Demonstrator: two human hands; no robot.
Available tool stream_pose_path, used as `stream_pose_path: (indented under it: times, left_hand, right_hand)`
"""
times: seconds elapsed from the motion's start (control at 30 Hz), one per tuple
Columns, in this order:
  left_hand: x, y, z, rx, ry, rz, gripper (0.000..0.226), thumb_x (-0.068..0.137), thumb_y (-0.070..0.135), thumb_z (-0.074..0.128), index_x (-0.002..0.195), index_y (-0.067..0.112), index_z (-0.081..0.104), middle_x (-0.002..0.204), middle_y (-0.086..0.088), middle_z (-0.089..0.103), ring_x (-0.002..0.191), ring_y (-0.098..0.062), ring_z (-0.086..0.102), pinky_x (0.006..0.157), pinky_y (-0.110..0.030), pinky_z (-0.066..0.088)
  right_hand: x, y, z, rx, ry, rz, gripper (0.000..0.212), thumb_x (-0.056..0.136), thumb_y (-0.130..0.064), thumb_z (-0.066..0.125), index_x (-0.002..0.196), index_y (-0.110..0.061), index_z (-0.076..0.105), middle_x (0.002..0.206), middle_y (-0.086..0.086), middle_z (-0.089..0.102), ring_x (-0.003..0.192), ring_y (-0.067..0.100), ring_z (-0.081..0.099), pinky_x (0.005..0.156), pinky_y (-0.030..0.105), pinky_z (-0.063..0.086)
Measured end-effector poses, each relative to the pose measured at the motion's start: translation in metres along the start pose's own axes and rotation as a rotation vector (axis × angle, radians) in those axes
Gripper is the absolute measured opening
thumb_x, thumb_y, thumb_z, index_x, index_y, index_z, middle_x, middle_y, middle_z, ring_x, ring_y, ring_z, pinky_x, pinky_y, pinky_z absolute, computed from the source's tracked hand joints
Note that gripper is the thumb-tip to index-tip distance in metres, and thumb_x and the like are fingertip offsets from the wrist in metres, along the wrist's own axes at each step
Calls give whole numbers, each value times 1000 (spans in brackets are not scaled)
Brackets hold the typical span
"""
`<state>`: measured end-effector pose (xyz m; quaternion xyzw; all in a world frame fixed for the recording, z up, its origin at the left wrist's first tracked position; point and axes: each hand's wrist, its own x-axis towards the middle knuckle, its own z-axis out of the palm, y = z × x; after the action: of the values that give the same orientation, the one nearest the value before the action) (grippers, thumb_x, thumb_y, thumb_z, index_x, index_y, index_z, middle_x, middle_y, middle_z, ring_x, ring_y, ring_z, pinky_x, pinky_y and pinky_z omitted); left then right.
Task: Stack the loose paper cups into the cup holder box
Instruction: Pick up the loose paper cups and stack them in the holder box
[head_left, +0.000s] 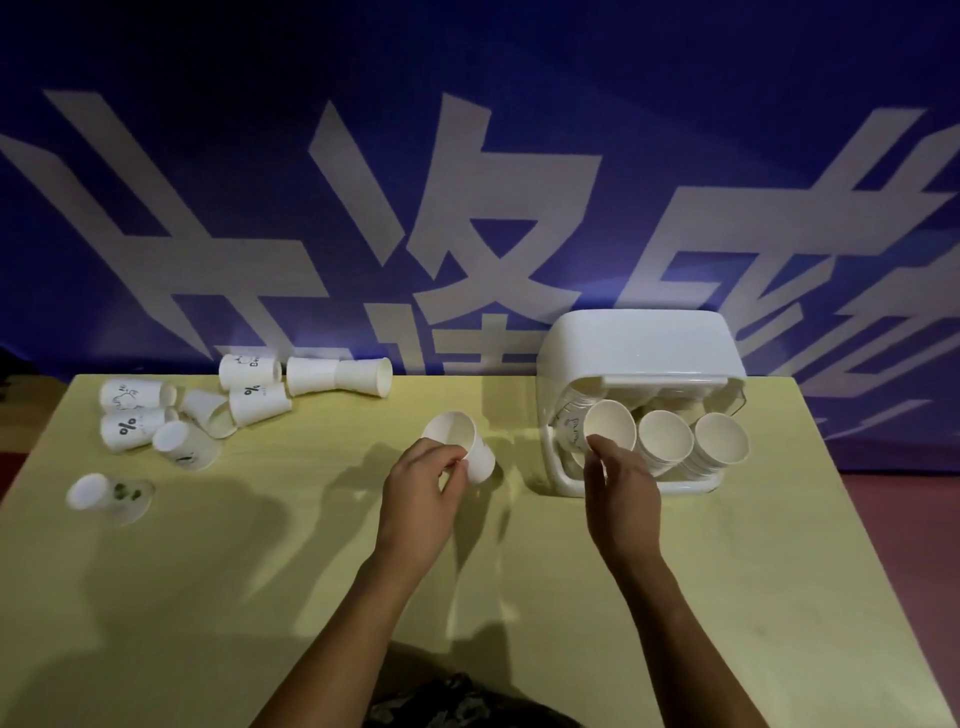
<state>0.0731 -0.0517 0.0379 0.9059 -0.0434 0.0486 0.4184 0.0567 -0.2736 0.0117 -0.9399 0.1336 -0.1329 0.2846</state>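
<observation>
Both forearms come up from six o'clock, and my left hand (423, 475) pinches a paper cup (464, 448) by its wall just past the table's centre, mouth tipped toward eleven o'clock. My right hand (618, 475) has its fingertips curled on the rim of the front cup (609, 427) of the leftmost stack in the cup holder box (639, 358), which sits at about two o'clock with its lid raised. Two more stacks (693, 441) lie just beside it, mouths facing me. The loose cups (208, 410) are scattered at ten o'clock, and one stray cup (106, 496) lies at nine.

Risks as I judge them: the thin wall could buckle under my pinch. If I nest it crooked, it may jam on the rim or push the stack deeper (the stacks look tilted, not locked). A hard shove could slide the light box across the yellow table (779, 597).
</observation>
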Motion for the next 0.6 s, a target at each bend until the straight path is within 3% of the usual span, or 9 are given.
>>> stream_pose_path:
  times: [0.17,0.37,0.47,0.6]
  left_hand:
    - [-3,25,24,16,-5,5,11,89,11,62,95,15,70,92,6,62,82,-12,58,76,-29,51]
    - [1,46,43,65,-15,23,12,88,12,63,97,14,71,94,5,63,84,-14,59,77,-27,50]
    - [5,57,51,77,-21,54,13,88,12,62,97,14,71,94,4,62,82,-12,58,77,-29,50]
    - [11,70,65,100,-51,70,15,88,12,61,100,13,71,98,3,63,86,-14,59,78,-29,51]
  right_hand:
    - [17,28,2,-157,-138,-80,13,86,0,57,88,-8,67,77,15,64,78,34,57,56,27,36]
    - [35,30,-1,-116,-67,-142,24,71,11,63,60,-9,55,59,10,56,64,30,51,51,27,33]
    - [35,42,8,-213,-182,-139,22,64,13,65,60,-8,60,56,12,59,60,32,54,46,29,39]
    - [28,70,29,-301,-363,-171,22,63,12,65,70,-8,70,59,14,64,62,33,59,51,31,44]
